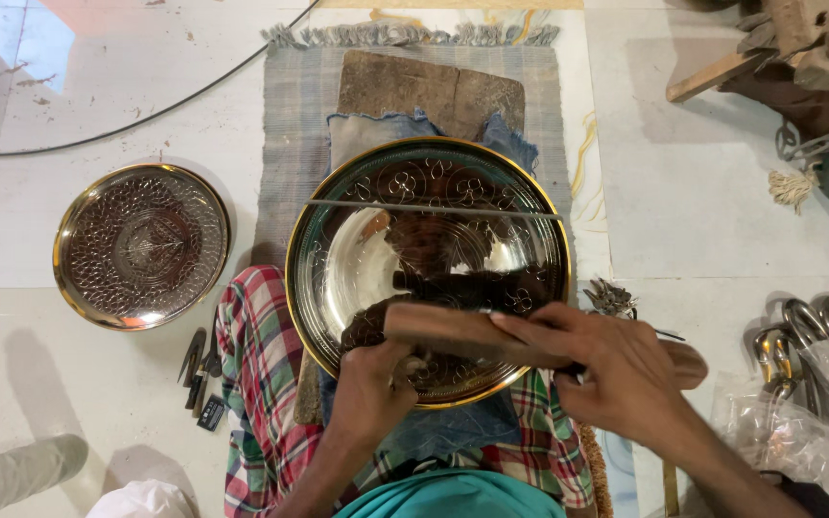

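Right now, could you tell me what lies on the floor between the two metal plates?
In the head view, bare tile and the mat's edge separate small plate from large plate.

left hand (373, 388) hides tool tip, plate (428, 271) engraving blurred

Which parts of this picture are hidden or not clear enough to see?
Head view:
- Tool tip under the left hand: hidden by fingers.
- Near rim of the large engraved tray: covered by the wooden mallet and right hand.
- Small tools on the floor: too small to identify.
- Bag contents: blurred by plastic.
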Motion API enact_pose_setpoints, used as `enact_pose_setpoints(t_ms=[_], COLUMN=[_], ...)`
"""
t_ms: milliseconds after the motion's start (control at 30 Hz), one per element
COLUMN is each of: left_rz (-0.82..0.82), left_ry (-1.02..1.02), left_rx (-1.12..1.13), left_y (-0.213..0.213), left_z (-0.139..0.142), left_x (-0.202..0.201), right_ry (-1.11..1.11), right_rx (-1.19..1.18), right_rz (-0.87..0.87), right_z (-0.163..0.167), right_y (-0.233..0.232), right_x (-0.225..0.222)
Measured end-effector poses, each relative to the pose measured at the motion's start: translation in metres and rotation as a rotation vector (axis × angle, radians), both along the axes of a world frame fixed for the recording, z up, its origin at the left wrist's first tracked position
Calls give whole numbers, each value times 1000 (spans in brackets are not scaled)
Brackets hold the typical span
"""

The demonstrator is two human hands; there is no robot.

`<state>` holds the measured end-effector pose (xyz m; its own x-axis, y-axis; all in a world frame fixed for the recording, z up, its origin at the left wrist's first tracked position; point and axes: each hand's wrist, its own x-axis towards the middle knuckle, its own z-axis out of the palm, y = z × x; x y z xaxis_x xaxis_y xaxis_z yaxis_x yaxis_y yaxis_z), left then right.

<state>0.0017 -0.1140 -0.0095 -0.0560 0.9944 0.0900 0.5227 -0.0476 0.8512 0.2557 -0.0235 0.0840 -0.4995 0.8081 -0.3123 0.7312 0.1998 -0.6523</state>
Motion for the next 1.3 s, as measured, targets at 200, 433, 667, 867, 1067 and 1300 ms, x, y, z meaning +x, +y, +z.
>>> enact_pose_setpoints(t_ms=[200,433,667,867,1067,1300], left_rz=[-276,-542,-880,-997,35,455], left_ry=[-111,102,139,69,-405,-42], left_rx=[-133,-155,-67,-53,-144,78], left_y=[16,40,69,81,20,-26], left_z=[17,3,1,11,19,-7], left_x=[-17,-20,-23,-21,-8,29], right_ry=[446,409,200,211,590,455], right_rx=[24,-11,131,236,128,155], right_rz=[-238,-448,-537,-541,-713,-512], right_z=[-40,-62,-125,-171,-161,-93], right_y=[-42,-98,-162,-191,-182,-113], right_x=[20,23,41,60,39,-6])
